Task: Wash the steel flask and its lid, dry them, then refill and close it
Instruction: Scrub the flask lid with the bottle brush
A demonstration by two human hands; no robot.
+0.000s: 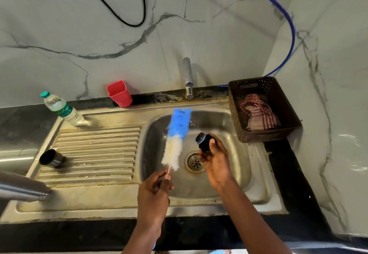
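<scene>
On the drainboard of the steel sink [95,196], at its left edge, the steel flask [20,186] lies on its side, well apart from both hands. Over the basin, the left hand [155,194] curls its fingers round the handle of a blue-and-white bottle brush [177,138]. The right hand [216,164] pinches the black flask stopper [204,142] between thumb and fingertips. A steel cup lid [52,158] lies on the drainboard. The label on the water bottle [59,108] is too blurred to read

wall [59,24]: grey-veined white marble | counter [286,170]: black stone | sink [159,105]: steel, ribbed drainboard [95,154] left | tap [188,78]: chrome
</scene>
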